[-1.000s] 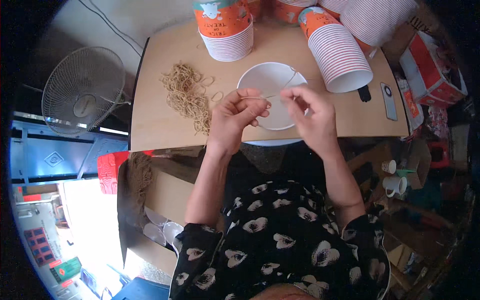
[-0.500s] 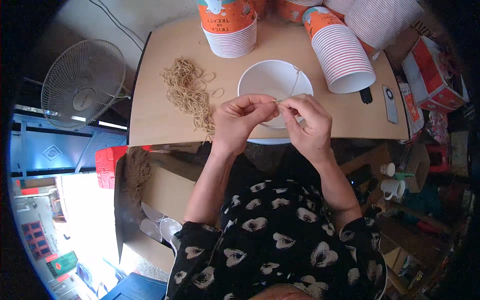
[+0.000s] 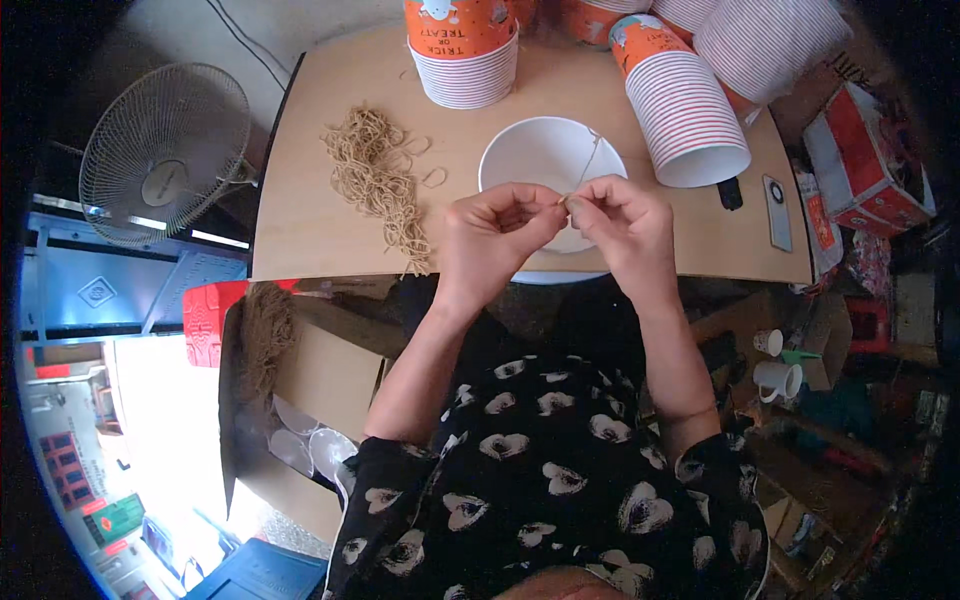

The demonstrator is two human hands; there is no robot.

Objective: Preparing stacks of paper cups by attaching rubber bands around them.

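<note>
Heap of tan rubber bands (image 3: 378, 180) on table (image 3: 300, 230). Left hand (image 3: 492, 235) & right hand (image 3: 628, 225) meet over white bowl (image 3: 545, 155); fingers of both pinched shut on one thin tan band (image 3: 587, 165), pulled taut, running up to bowl rim.

Just one view here, a head-worn fisheye looking pretty much straight down from above the person's chest. It faces the desk (image 3: 300, 230) on the far side, fairly close up, with the forearms coming in from the near edge. Straight edges bow hard toward the dark rim.
</note>
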